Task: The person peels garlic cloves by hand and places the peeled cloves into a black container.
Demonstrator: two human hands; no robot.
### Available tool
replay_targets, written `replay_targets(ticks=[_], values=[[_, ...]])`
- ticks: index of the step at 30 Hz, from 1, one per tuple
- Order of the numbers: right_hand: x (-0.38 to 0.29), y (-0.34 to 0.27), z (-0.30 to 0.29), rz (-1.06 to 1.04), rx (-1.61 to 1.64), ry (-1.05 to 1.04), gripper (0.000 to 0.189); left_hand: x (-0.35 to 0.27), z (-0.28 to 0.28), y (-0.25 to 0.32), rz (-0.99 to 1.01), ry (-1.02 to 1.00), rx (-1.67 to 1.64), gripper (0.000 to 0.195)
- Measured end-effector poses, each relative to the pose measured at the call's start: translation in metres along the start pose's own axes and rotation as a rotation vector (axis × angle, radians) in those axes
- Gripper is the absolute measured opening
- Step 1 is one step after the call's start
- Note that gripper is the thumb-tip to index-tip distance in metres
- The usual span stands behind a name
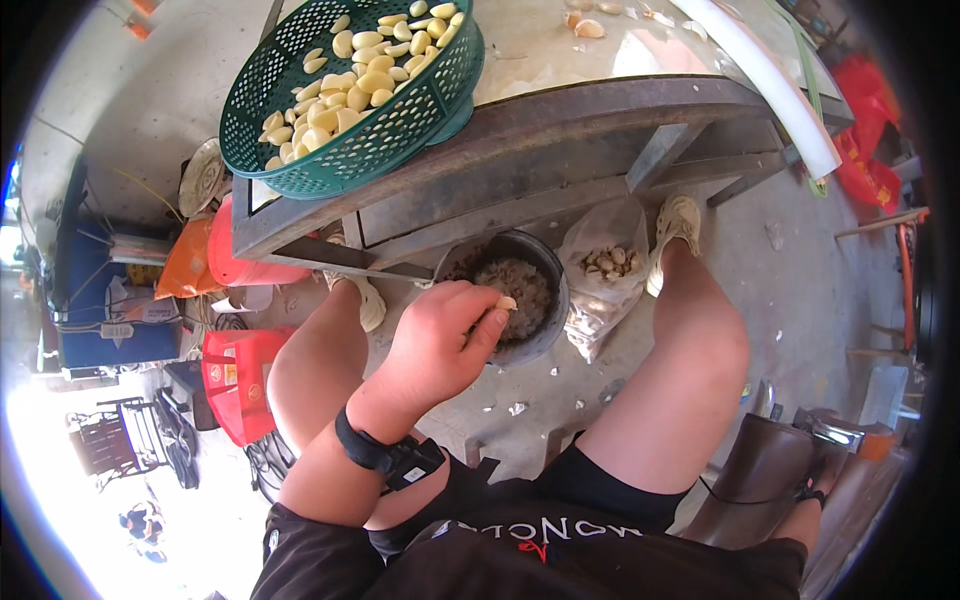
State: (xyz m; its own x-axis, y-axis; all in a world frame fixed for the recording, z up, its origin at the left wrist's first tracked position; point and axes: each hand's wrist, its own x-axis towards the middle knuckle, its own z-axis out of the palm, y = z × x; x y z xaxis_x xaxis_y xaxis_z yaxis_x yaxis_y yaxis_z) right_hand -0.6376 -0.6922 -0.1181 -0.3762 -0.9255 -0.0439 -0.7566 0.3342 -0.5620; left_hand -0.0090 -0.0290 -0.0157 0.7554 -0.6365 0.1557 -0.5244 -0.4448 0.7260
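Note:
Between the thumb and fingers of my left hand (442, 337) is a garlic clove (507, 304). The hand is above the edge of a dark bucket (556, 315), which holds pale garlic skins (517, 289). Beside the bucket stands a clear plastic bag (604, 296) of unpeeled garlic cloves (611, 261). A green perforated plastic basket (352, 161) with many peeled cloves (330, 105) sits at the table's near left corner. Far to the right, my right hand (826, 469) is small and blurred near a brown padded chair (750, 465); its fingers are unclear.
The metal-framed table (540, 131) spans the view ahead, with loose unpeeled cloves (589, 28) and a white tube-like length (765, 82) on top. Red plastic stools (236, 386) stand left. Scraps of skin (517, 409) lie on the floor between my legs.

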Motion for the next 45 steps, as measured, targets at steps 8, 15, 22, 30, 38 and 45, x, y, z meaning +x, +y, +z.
replay_targets(ticks=[8, 15, 22, 30, 38, 45], values=[[-0.002, 0.001, 0.002, 0.029, -0.014, 0.02, 0.048, -0.002, -0.001, -0.002, 0.037, 0.019, -0.007, 0.013], [-0.001, 0.004, -0.002, 0.043, -0.022, 0.028, 0.048, -0.005, -0.003, -0.001, 0.004, 0.01, -0.006, 0.014], [0.003, 0.009, -0.006, 0.057, -0.023, 0.016, 0.048, -0.006, -0.003, -0.001, -0.039, 0.032, -0.039, 0.015], [0.007, 0.015, -0.009, 0.071, -0.017, 0.0, 0.049, -0.01, -0.005, -0.001, -0.004, 0.046, -0.011, 0.014], [-0.001, 0.025, -0.017, 0.147, -0.177, 0.019, 0.063, -0.013, -0.007, 0.004, 0.027, 0.069, -0.009, 0.014], [-0.015, 0.017, -0.023, 0.077, -0.093, -0.02, 0.064, -0.02, -0.01, 0.0, 0.026, 0.096, -0.011, 0.014]])
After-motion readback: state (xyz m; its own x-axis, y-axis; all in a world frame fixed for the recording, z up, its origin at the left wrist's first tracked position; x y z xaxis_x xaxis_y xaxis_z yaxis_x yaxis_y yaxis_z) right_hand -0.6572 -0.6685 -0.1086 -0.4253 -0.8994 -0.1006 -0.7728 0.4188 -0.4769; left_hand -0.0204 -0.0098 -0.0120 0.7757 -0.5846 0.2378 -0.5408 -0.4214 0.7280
